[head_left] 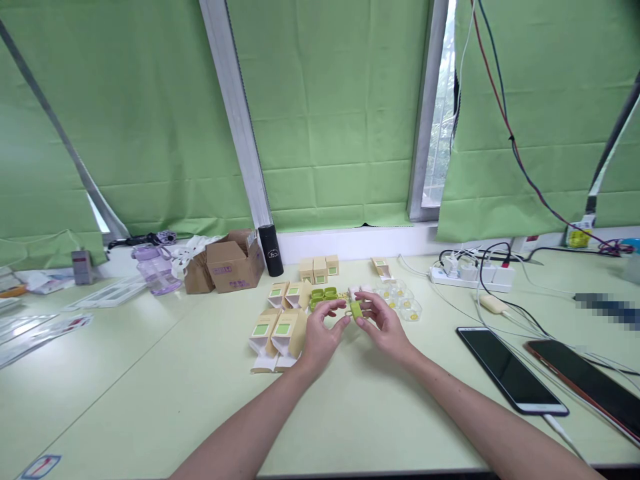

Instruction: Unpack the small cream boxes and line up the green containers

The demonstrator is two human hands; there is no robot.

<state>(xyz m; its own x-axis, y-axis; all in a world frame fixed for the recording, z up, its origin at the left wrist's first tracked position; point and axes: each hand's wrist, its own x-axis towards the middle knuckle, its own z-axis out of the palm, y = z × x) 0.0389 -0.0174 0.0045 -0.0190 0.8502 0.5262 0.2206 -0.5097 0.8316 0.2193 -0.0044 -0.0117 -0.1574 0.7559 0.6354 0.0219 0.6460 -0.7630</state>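
Between my two hands, above the table, is a small green case with a small loop on its left side. My right hand pinches the case with thumb and fingers. The thumb and fingertips of my left hand close on the loop side. Just behind the hands lie several green trays or cases and clear round plastic containers with yellow bits inside. Small white pieces are partly hidden by my right hand. Open cream boxes with green labels lie left of my left hand.
Small closed boxes and an open one stand farther back. A cardboard carton, black bottle and purple jug are back left. On the right are phones, cables and a power strip.
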